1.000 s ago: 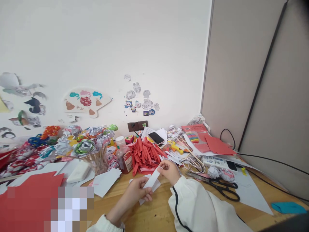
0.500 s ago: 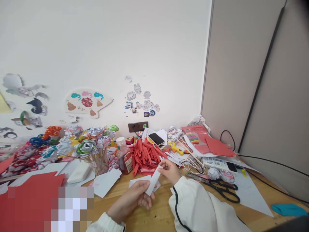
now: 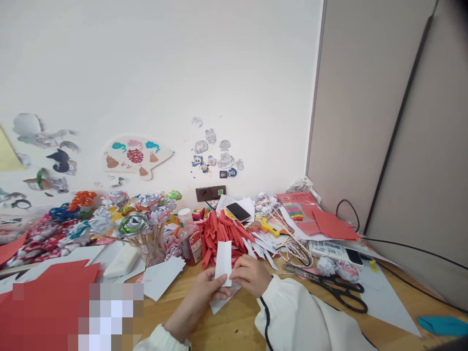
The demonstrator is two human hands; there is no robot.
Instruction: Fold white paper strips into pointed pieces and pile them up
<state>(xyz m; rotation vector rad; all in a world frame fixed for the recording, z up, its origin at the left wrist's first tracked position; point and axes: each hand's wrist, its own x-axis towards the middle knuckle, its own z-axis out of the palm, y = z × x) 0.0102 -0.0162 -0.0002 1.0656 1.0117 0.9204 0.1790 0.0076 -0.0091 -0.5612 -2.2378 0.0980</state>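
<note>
A folded strip of white paper (image 3: 223, 261) stands upright between my hands, a crease showing along its length. My left hand (image 3: 210, 286) grips its lower end, thumb in front and fingers behind. At its lower right edge, my right hand (image 3: 252, 274) pinches the paper with bent fingers. Under my hands another piece of white paper (image 3: 224, 301) lies on the wooden table (image 3: 219, 331). Just behind the strip rises a heap of folded red paper strips (image 3: 228, 229), with folded white strips (image 3: 263, 246) to its right.
Black-handled scissors (image 3: 341, 292) lie right of my right sleeve. Behind are a yellow glue gun (image 3: 268, 226), a phone (image 3: 238, 211) and a bead string (image 3: 297, 253). On the left stand a bottle (image 3: 186, 226) and paper flowers (image 3: 133, 222) on sticks, near red sheets (image 3: 54, 282).
The white strip has turned from slanted to upright and now shows a wider face. My right hand has moved down from its top end to its lower right edge.
</note>
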